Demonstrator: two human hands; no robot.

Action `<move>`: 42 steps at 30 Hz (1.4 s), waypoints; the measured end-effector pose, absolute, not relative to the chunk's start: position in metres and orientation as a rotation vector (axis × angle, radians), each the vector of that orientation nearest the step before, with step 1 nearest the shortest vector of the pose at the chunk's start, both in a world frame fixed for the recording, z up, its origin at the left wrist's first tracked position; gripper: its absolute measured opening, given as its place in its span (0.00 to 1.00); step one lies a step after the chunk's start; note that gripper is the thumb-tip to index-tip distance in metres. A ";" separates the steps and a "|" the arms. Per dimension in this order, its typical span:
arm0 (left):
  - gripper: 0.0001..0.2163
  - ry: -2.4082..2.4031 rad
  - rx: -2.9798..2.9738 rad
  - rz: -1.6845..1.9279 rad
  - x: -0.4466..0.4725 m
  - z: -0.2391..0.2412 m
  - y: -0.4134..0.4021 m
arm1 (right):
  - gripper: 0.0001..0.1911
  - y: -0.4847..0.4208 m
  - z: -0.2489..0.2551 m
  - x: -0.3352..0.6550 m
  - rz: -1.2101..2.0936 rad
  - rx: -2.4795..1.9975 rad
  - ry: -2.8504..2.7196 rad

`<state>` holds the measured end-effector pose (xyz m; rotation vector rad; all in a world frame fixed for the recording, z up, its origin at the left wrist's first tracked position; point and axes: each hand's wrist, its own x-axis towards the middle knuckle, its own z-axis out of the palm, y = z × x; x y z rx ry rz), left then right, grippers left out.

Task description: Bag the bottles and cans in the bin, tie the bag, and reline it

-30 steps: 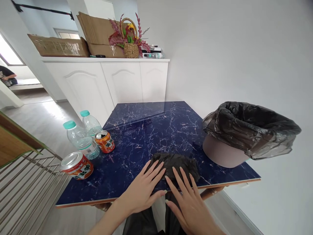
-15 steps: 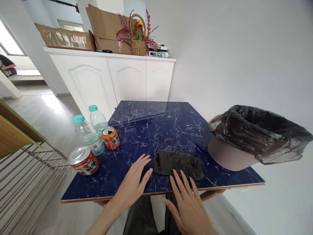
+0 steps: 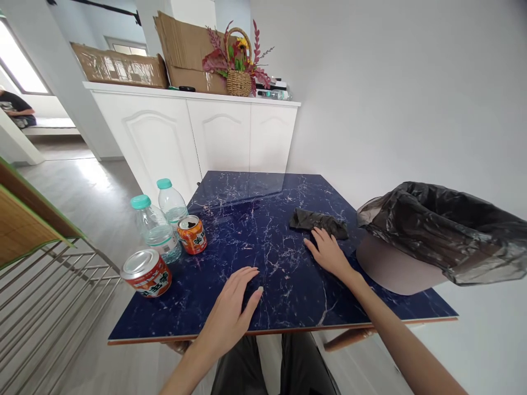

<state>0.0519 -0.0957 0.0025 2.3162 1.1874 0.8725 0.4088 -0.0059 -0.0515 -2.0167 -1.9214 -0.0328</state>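
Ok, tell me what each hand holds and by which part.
Nothing is held. The right hand touches the bag at its near edge; the left hand lies flat on the table.

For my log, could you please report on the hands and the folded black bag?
Left hand flat on table, empty. Right hand touching folded black bag. Bin close beside.

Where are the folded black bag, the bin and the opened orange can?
folded black bag (image 3: 317,220), head view, its crumpled middle.
bin (image 3: 389,269), head view, bare pinkish side wall.
opened orange can (image 3: 194,240), head view, printed side.
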 end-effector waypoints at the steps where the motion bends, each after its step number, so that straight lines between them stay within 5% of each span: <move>1: 0.18 1.199 2.312 0.883 0.052 0.003 -0.096 | 0.35 0.005 -0.051 0.418 -0.049 -2.031 -1.883; 9: 0.15 1.221 2.333 0.858 0.054 0.003 -0.096 | 0.25 0.063 -0.059 0.459 -0.176 -2.207 -1.457; 19: 0.12 1.247 2.370 0.822 0.057 0.008 -0.100 | 0.31 0.070 -0.063 0.471 -0.139 -2.259 -1.347; 28: 0.11 1.291 2.422 0.893 0.055 0.002 -0.092 | 0.42 0.012 -0.072 0.427 -0.105 -2.183 -1.649; 34: 0.22 1.373 2.633 0.679 0.027 -0.005 -0.072 | 0.41 -0.057 -0.078 0.404 -0.113 -1.984 -1.926; 42: 0.23 1.442 2.702 0.627 0.021 -0.011 -0.074 | 0.40 -0.098 -0.064 0.393 -0.101 -1.921 -1.987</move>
